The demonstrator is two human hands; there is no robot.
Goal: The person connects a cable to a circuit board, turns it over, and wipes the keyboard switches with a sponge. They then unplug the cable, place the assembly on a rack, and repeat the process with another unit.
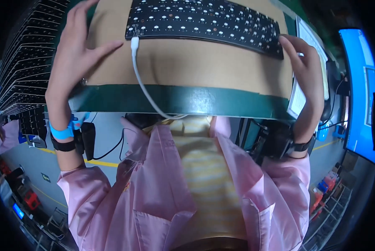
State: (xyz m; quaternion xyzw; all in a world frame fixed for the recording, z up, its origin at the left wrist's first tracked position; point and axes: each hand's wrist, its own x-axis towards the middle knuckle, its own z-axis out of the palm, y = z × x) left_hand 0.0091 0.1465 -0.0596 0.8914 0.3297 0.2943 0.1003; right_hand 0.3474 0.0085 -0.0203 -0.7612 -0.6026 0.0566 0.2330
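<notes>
A black keyboard circuit board (187,23) with rows of small white parts lies on a brown cardboard sheet (204,67). A white cable (139,79) is plugged in at its lower left corner and runs down over the bench edge. My left hand (73,48) is open beside the board's left end, thumb stretched toward the cable plug and apart from it; some fingertips pass out of the top of the picture. At the board's right end, my right hand (302,56) has its fingers bent and their tips closed on the edge.
Stacked rows of similar circuit boards (28,62) stand at the left. The green bench edge (187,98) runs in front of me. On the right are white papers (298,98) and a lit blue monitor (360,92). A blue wrist strap (62,131) circles my left wrist.
</notes>
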